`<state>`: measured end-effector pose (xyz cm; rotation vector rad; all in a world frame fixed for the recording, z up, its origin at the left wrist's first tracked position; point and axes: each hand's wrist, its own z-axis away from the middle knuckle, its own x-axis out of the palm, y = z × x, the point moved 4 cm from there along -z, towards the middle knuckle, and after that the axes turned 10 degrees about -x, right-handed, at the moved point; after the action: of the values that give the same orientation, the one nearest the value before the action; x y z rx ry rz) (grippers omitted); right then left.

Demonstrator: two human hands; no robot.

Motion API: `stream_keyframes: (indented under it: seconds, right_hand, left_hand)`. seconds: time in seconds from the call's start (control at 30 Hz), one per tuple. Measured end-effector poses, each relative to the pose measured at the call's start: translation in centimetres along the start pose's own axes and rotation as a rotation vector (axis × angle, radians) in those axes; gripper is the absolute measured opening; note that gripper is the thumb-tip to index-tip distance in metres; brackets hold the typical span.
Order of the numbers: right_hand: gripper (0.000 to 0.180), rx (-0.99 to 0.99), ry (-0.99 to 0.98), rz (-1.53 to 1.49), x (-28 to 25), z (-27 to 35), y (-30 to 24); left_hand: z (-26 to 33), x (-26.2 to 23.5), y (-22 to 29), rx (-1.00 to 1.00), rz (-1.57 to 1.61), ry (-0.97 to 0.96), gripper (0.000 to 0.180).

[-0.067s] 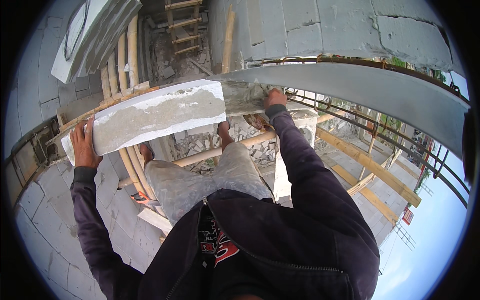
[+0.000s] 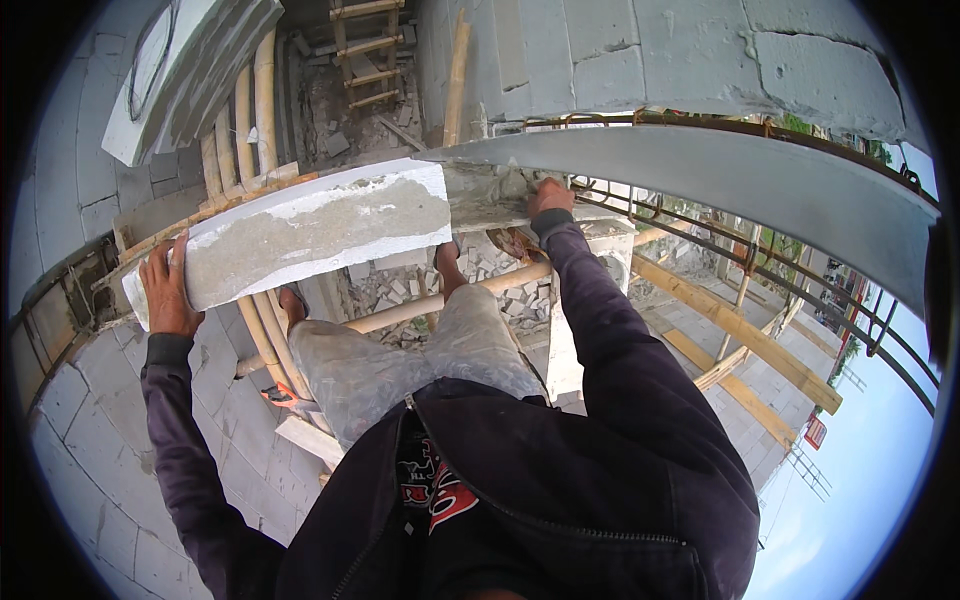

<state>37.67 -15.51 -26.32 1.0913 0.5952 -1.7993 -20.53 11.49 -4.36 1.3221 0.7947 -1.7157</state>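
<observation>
A long white lightweight concrete block (image 2: 330,228), smeared with grey mortar on its face, lies along the wall top in front of me. My left hand (image 2: 172,288) grips its left end, fingers over the upper edge. To the right of the block a strip of wet mortar (image 2: 485,190) covers the wall top. My right hand (image 2: 550,197) is closed at the right end of that strip, apart from the block. What it holds, if anything, is hidden behind the fingers.
Another mortar-smeared block (image 2: 185,75) stands at the upper left. Bamboo poles (image 2: 262,110) and a wooden ladder (image 2: 370,45) are beyond the wall. Steel rebar (image 2: 740,255) and a timber plank (image 2: 740,330) run on the right. Rubble (image 2: 400,290) lies below; an orange-handled saw (image 2: 285,398) rests nearby.
</observation>
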Motion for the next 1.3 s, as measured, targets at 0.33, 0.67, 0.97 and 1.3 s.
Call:
stream_keyframes:
  seconds: [0.33, 0.67, 0.97, 1.3]
  right_hand:
    - [0.05, -0.156, 0.09, -0.013, -1.3, 0.5, -0.5]
    - [0.036, -0.505, 0.232, -0.045, -4.6, 1.3, -0.7]
    - [0.034, -0.322, 0.119, 0.049, -2.1, 1.3, 0.3]
    - [0.042, -0.397, 0.175, -0.058, -2.9, -1.0, -1.3]
  left_hand:
    - [-0.4, 0.3, -0.1, -0.002, 0.01, 0.014, 0.123]
    - [-0.3, 0.3, 0.0, -0.012, 0.012, -0.001, 0.122]
    - [-0.5, 0.2, 0.1, -0.002, -0.001, 0.0, 0.12]
    - [-0.2, 1.4, -1.0, -0.048, -0.004, 0.003, 0.127]
